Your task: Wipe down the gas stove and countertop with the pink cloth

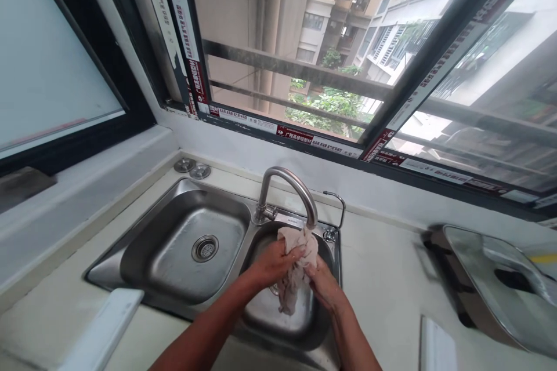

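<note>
While both forearms reach in from the near edge, the lines below run from near to far.

Left arm: comes in from the lower left, angled up and right over the sink's front rim, wrist bent down into the right basin.
Left hand (275, 262): fingers curled tight around the upper part of the cloth (296, 269), knuckles up.
Right arm: rises from the bottom edge, leaning slightly left.
Right hand (325, 285): closed on the cloth's lower right side, just beside the left hand.
Cloth: pale, bunched and wet-looking, held between both hands over the right basin, its tail hanging down, its top just under the tap (290, 185) spout.
Sink (130, 255): steel, two basins, set in the worktop (383, 284).
Lid (491, 278): glass, at the right on the worktop.
Window (304, 69): behind the sink.
</note>
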Demonstrator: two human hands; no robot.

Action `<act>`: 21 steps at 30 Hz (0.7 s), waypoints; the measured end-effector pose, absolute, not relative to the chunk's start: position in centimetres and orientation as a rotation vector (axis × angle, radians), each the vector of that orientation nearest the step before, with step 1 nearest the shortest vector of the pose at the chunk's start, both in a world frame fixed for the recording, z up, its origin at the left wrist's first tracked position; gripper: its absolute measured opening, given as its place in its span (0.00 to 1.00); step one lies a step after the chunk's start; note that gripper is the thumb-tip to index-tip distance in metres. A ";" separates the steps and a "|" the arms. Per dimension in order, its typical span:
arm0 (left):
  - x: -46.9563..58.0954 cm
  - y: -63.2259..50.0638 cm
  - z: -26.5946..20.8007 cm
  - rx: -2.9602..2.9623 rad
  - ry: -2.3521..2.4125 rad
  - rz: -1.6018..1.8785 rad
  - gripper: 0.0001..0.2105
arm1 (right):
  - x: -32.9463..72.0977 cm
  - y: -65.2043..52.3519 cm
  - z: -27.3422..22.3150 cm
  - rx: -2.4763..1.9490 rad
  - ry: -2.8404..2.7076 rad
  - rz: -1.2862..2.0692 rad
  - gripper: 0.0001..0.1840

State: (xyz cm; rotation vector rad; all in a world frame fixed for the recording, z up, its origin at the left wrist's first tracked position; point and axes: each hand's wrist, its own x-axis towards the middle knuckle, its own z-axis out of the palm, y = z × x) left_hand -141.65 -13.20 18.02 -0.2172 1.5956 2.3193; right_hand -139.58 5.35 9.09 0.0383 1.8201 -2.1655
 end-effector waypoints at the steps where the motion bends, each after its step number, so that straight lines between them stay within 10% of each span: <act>1: -141.7 -13.6 18.5 -0.165 1.650 2.316 0.09 | -139.5 5.6 9.7 0.049 1.883 -2.152 0.43; 21: -141.4 -12.7 26.2 0.119 1.730 2.319 0.18 | -138.7 9.2 10.4 0.175 2.364 -2.059 0.28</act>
